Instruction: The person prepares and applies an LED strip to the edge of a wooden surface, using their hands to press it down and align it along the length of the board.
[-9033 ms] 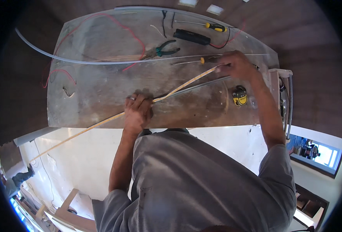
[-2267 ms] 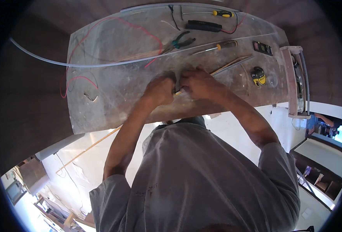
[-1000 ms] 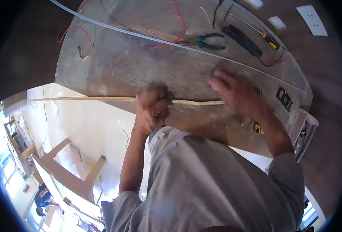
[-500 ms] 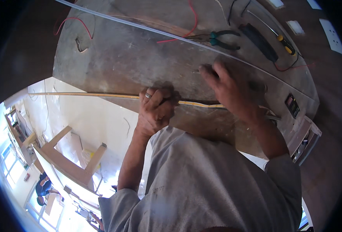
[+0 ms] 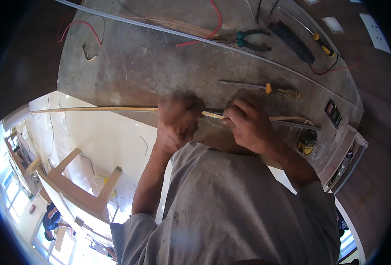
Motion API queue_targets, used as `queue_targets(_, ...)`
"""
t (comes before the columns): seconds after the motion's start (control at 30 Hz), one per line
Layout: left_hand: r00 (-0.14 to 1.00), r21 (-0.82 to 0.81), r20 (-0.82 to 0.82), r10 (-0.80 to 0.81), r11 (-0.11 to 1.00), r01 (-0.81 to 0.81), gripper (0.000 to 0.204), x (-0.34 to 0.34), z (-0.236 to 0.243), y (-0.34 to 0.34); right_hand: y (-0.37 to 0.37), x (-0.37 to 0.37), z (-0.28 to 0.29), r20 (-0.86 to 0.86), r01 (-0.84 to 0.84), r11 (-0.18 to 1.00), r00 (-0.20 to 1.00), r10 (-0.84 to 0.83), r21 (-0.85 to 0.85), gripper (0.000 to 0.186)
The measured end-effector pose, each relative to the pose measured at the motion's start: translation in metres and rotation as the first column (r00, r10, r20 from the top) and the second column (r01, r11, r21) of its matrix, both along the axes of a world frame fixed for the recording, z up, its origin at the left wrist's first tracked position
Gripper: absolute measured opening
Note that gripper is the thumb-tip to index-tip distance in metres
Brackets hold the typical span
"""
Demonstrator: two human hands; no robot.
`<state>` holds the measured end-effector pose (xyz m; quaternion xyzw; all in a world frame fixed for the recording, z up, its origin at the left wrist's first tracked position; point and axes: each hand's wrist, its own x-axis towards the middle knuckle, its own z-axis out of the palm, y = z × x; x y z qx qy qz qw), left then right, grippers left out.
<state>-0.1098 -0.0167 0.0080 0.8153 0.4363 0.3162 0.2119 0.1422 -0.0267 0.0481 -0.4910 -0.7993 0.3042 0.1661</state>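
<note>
A long thin strip with a yellow face [image 5: 93,108], like an LED strip in a slim channel, lies across the near part of the worktop and runs out past its left edge. My left hand [image 5: 177,118], partly blurred, is closed around it near the middle. Just to the right, my right hand [image 5: 248,121] pinches the same strip between thumb and fingers. Between the hands a short yellow length [image 5: 213,115] shows. Beyond my right hand lies a screwdriver [image 5: 269,88] with a yellow and dark handle.
Green-handled pliers [image 5: 248,39], a black bar-shaped piece [image 5: 292,43] and another screwdriver [image 5: 321,44] lie at the far right. A pale strip [image 5: 160,30] crosses the worktop [image 5: 129,66]. A tape measure [image 5: 307,142] sits right. Lower left, a person [image 5: 50,218] is in the distance.
My right hand has come down and left from over the screwdriver onto the strip, uncovering the screwdriver and tape measure. My left hand stays on the strip.
</note>
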Motion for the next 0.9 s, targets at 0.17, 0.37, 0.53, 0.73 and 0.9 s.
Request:
queue_targets(0.17,1.0,-0.062,-0.026,0.014,0.998,-0.015,0.034,-0.001,-0.002,-0.005,0.002,-0.007,0.01,-0.146,0.09,0.956,0.98,-0.135,-0.28,0.015)
queue_targets(0.37,0.998,-0.059,-0.064,0.018,0.998,-0.022,0.031,0.003,0.006,-0.003,0.003,-0.01,0.009,-0.148,0.175,0.928,0.961,-0.233,-0.328,0.017)
queue_targets(0.53,0.997,-0.038,-0.071,0.026,0.999,-0.028,0.037,0.004,0.003,-0.003,-0.001,-0.014,0.003,-0.085,0.205,0.956,0.97,-0.227,-0.212,0.016)
queue_targets(0.73,0.996,-0.03,-0.085,-0.019,0.999,0.017,0.031,0.003,0.003,-0.002,-0.006,-0.015,0.004,0.02,0.113,0.993,0.993,-0.112,-0.019,0.016)
queue_targets(0.9,0.994,0.01,-0.102,-0.033,0.999,0.034,0.029,0.003,0.001,-0.001,-0.006,-0.02,0.007,0.07,-0.017,0.999,0.997,0.013,0.051,0.014)
